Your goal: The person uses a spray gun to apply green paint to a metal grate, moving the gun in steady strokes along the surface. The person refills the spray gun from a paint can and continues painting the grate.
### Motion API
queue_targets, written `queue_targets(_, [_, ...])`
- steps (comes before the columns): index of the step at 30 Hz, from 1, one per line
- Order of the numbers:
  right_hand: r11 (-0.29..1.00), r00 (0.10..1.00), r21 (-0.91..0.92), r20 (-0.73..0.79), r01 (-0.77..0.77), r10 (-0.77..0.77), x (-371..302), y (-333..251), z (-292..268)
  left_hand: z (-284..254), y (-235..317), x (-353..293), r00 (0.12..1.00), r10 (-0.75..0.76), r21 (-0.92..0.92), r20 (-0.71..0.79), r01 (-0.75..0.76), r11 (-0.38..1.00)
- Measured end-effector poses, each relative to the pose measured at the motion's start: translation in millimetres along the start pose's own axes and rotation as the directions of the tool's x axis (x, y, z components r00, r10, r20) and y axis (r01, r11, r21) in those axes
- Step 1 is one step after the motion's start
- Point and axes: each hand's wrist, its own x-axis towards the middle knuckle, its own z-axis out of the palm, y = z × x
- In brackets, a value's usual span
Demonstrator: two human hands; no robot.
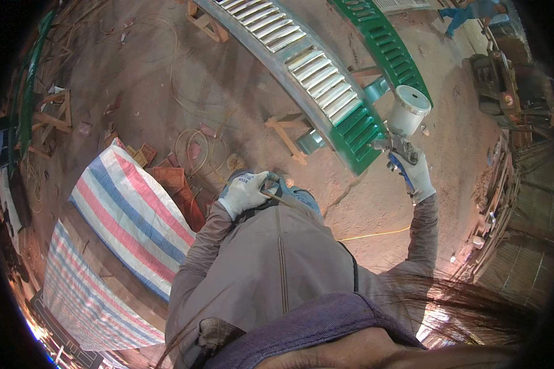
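My right hand (pixel 417 174), in a white glove with blue on it, is closed round the grip of a spray gun (pixel 400 146). A pale paint cup (pixel 409 112) stands on top of the gun. The gun's front is beside the near end of a long slatted metal panel (pixel 345 101). That end is green, while the slats farther along are bare and silvery. At my waist my left hand (pixel 245 194), gloved in white, is closed on a thin tan hose (pixel 279 198). Part of the hose is hidden by my jacket.
A second slatted panel (pixel 385 46), all green, lies beyond the first. A wooden trestle (pixel 287 136) stands under the near panel. Striped sheeting (pixel 132 212) covers something at left, near orange crates (pixel 169 178). Coiled hose (pixel 194 147) lies on the floor. Another person (pixel 468 15) is at far right.
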Motion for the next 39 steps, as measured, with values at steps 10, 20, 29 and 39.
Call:
queue_targets(10, [0.921, 0.924, -0.384, -0.322, 0.07, -0.204, 59, 7, 2, -3, -15, -3, 1.0, 0.025, 0.042, -0.013, -0.025, 0.999])
queue_targets(20, [0.955, 0.962, -0.277, -0.215, 0.108, -0.171, 68, 27, -8, -8, -26, -9, 1.0, -0.009, 0.023, -0.017, 0.01, 1.0])
queue_targets(29, [0.988, 0.995, -0.127, -0.022, 0.091, -0.095, 62, -21, 22, 1, -23, -7, 0.996, 0.044, 0.103, -0.081, -0.036, 0.994])
queue_targets(39, [0.894, 0.907, -0.366, -0.225, 0.26, -0.356, 106, -1, 5, 1, -23, -10, 0.999, -0.033, 0.07, -0.041, 0.036, 0.997])
